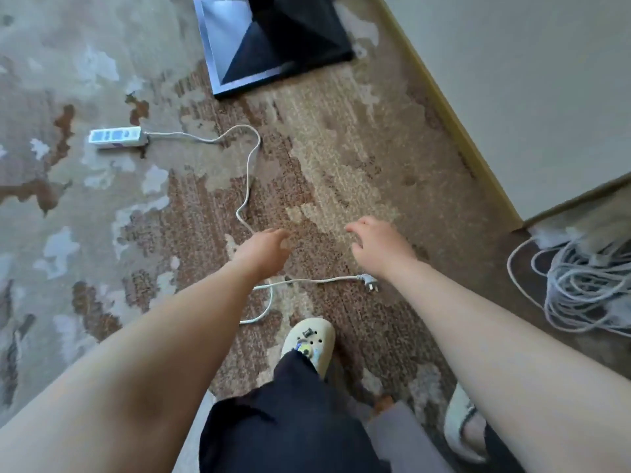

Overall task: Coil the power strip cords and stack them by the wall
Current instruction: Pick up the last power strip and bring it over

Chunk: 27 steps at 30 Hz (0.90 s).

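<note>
A person stands on a patterned carpet (341, 158) and looks down at both bare arms reaching out in front. The left hand (264, 249) is held above the carpet with its fingers loosely bent, and it holds nothing. The right hand (379, 245) is beside it, a little apart, with fingers spread and softly curled, and it holds nothing too.

A white power strip (115, 137) lies flat on the carpet, far out to the left. Its white cord (251, 165) runs to the right, bends, and snakes back toward the person. The cord passes under the left hand and loops near a cream clog (312, 343) on the person's foot. The cord ends in a plug (367, 280) that lies on the carpet just under the right wrist.

At the right, by the wall (529, 80), a pile of coiled pale cords (580, 288) rests on the floor. A dark square base (273, 42) sits on the carpet at the top. A second shoe (464, 425) shows at the lower right.
</note>
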Available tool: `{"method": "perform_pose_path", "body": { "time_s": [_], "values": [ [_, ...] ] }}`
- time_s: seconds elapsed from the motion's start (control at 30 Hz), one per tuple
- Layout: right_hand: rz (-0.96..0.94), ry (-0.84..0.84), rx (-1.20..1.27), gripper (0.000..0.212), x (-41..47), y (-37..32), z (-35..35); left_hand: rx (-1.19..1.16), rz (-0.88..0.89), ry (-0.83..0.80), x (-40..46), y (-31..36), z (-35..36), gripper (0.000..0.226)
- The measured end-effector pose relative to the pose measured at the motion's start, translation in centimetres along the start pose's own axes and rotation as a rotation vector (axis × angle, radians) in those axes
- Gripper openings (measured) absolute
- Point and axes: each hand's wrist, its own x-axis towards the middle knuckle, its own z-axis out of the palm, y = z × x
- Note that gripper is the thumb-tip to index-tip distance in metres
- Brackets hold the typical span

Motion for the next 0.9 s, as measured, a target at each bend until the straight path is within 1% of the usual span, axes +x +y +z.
{"method": "perform_pose_path", "body": {
  "time_s": [0.1, 0.2, 0.27, 0.3, 0.37, 0.4, 0.43, 0.47, 0.5, 0.57, 0.6, 0.67, 0.73, 0.77, 0.8, 0.83, 0.9],
  "values": [
    [-0.056, -0.197, -0.075, 0.044, 4.7, -1.9, 6.8, -0.147, -0.163, -0.015, 2.9, -4.4, 4.6, 0.045],
    [-0.139, -0.346, -0.116, 0.052, 8.4, -3.4, 13.3, -0.3, -0.336, 0.025, 5.9, -8.1, 8.6, 0.041],
    [-0.194, -0.392, -0.146, 0.052, 9.8, -4.0, 16.9, -0.415, -0.437, 0.05, 7.7, -9.4, 10.6, 0.041],
    [-0.217, -0.402, -0.17, 0.046, 10.2, -4.0, 18.3, -0.495, -0.476, 0.063, 8.5, -9.8, 11.6, 0.041],
    [-0.245, -0.403, -0.179, 0.025, 10.6, -3.6, 20.4, -0.681, -0.542, 0.12, 10.0, -9.9, 12.8, 0.047],
    [-0.234, -0.406, -0.134, 0.021, 10.6, -3.2, 21.0, -0.765, -0.568, 0.156, 10.7, -9.9, 13.2, 0.051],
    [-0.207, -0.41, -0.067, 0.022, 10.5, -2.8, 21.3, -0.824, -0.581, 0.182, 11.3, -9.8, 13.4, 0.05],
    [-0.177, -0.404, -0.006, 0.023, 10.4, -2.3, 21.4, -0.845, -0.573, 0.183, 11.8, -9.5, 13.6, 0.045],
    [-0.161, -0.385, 0.029, 0.024, 10.3, -1.8, 21.2, -0.828, -0.549, 0.159, 12.2, -9.1, 13.8, 0.036],
    [-0.14, -0.343, 0.021, 0.023, 10.1, -0.9, 20.3, -0.782, -0.511, 0.088, 12.5, -8.2, 13.9, 0.016],
    [-0.129, -0.326, 0.002, 0.023, 10.0, -0.5, 19.6, -0.805, -0.507, 0.053, 12.4, -7.6, 13.7, 0.012],
    [-0.101, -0.283, -0.052, 0.023, 9.8, 0.5, 18.1, -0.869, -0.5, 0.01, 12.1, -6.8, 13.1, 0.017],
    [-0.056, -0.242, -0.114, 0.025, 9.7, 1.7, 16.5, -0.886, -0.49, 0.049, 11.7, -6.3, 12.4, 0.014],
    [-0.034, -0.223, -0.147, 0.026, 9.5, 2.4, 15.9, -0.865, -0.462, 0.105, 11.5, -6.1, 11.8, 0.017],
    [-0.015, -0.202, -0.181, 0.027, 9.4, 3.0, 15.3, -0.805, -0.403, 0.176, 11.4, -6.2, 11.1, 0.029],
    [0.004, -0.182, -0.209, 0.027, 9.3, 3.6, 14.9, -0.689, -0.309, 0.235, 11.5, -6.5, 10.4, 0.045],
    [0.04, -0.163, -0.237, 0.028, 9.4, 4.3, 14.5, -0.278, -0.127, 0.267, 12.2, -7.1, 9.1, 0.071]
  ]
}}
